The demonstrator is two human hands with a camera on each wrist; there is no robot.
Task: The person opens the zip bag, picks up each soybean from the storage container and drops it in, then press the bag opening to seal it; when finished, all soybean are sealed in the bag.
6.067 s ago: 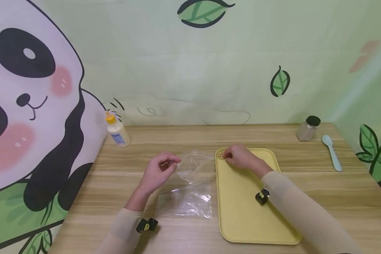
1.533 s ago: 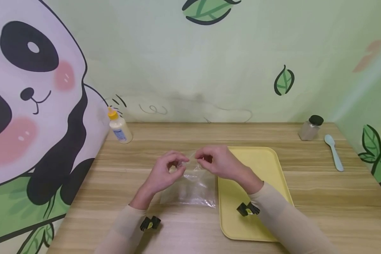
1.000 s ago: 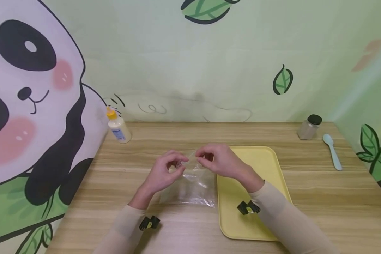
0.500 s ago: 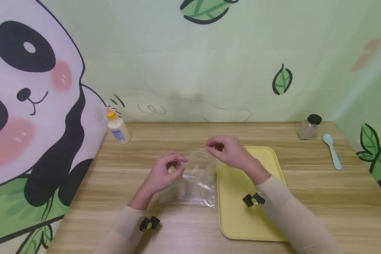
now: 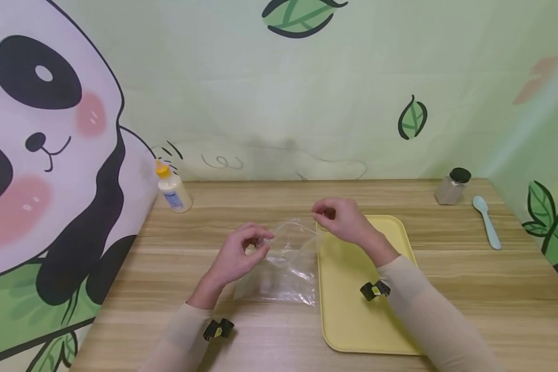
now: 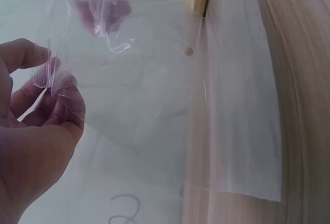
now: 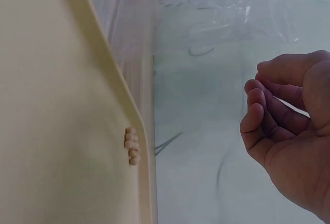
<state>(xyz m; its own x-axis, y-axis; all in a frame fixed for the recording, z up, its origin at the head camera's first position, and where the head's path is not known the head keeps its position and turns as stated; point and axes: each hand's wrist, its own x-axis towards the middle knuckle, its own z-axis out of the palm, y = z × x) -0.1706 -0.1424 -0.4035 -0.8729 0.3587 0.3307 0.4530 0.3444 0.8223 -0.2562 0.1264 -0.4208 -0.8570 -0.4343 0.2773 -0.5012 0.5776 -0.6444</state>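
My left hand [image 5: 236,257] pinches the rim of a clear plastic zip bag [image 5: 279,281] between thumb and fingers. In the left wrist view the bag's mouth stands spread, and one small round ball [image 6: 188,51] shows through the plastic. Just right of the mouth, over the tray's far left corner, my right hand [image 5: 346,222] hovers with loosely bent fingers and nothing visible between them. Below it, a cluster of small beige balls [image 7: 132,146] lies on the yellow tray [image 5: 367,310] against its rim. In the head view the hand partly hides them.
A bottle with a yellow cap [image 5: 173,192] stands at the table's back left. A clear jar with a black lid [image 5: 452,187] is at the back right, beside a pale blue spoon [image 5: 487,222]. A printed backdrop closes off the table's rear.
My right hand went from the tray's balls to the bag's mouth, then moved back right over the tray corner. The left hand keeps its pinch. The bag's mouth now stands wider than a second ago.
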